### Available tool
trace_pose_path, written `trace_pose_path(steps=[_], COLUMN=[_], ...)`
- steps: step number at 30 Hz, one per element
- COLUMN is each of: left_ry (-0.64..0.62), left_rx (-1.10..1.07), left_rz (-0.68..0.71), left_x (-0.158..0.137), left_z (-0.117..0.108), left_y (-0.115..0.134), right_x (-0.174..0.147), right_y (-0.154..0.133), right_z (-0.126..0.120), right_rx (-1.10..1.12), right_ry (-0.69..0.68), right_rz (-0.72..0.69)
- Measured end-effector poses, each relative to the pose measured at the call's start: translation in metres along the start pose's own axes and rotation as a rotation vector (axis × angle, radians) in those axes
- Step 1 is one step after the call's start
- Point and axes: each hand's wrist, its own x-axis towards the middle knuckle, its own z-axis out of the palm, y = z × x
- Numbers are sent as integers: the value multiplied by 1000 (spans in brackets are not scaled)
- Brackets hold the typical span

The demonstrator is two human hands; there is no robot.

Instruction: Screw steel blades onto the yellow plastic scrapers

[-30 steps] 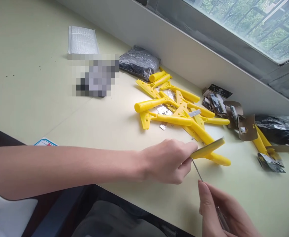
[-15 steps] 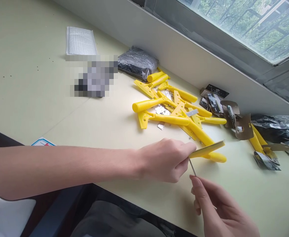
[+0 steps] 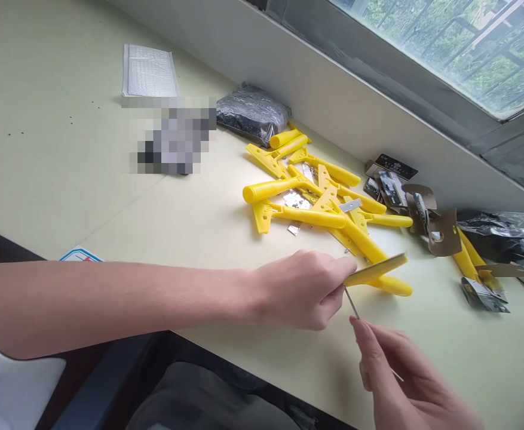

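My left hand (image 3: pixel 302 292) is closed in a fist around a yellow scraper (image 3: pixel 376 270), whose flat head sticks out to the right past the thumb. Most of its handle is hidden by the fingers. Below the head, my right hand (image 3: pixel 396 373) pinches a thin metal hex key (image 3: pixel 352 303) between thumb and fingers. The key's upper tip meets the underside of the scraper beside my left fist, and its other end shows between the right fingers. Just beyond the left hand lies a heap of yellow scrapers (image 3: pixel 310 215), with loose metal blades (image 3: pixel 350 205) among them.
Opened card packages (image 3: pixel 443 230) and clear plastic wrapping (image 3: pixel 503 233) lie to the right. A dark plastic-wrapped packet (image 3: pixel 253 113) rests near the wall, left of it a bubble mailer (image 3: pixel 149 71) and a blurred-out dark object (image 3: pixel 172 146). A window (image 3: pixel 463 54) is behind the table.
My right hand has shifted slightly right and turned a little, so more of the hex key's far end shows. The left hand and the scraper stay nearly still.
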Motion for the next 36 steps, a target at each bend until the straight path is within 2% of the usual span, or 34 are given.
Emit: trace_pose_path(steps=[4,8,11,14,18,22,29,36], left_ry=[3,1,3,3,8,-8,0,38], left_rx=[28,23,23,13,3,81,310,489], left_rz=[8,5,2,-17,-15,0,35,114], left_x=[0,0,0,0,1,5,15,27], left_z=[0,0,0,1,0,-5,-17,-26], left_y=[0,0,-1,-2,-6,-12,-28,-46], right_x=[-9,-9,0,11,15,15,39,71], right_y=[-10,-8,3,9,4,-2,8,38], right_z=[11,12,4,-3,-2,7,20,10], right_rx=[16,6,-122,-197,-162,-82,2,-42], right_ry=[67,-29,-116,-139,-63,-31,-182,-255], right_rz=[-48,38,122,127,38,-48,-124,-372])
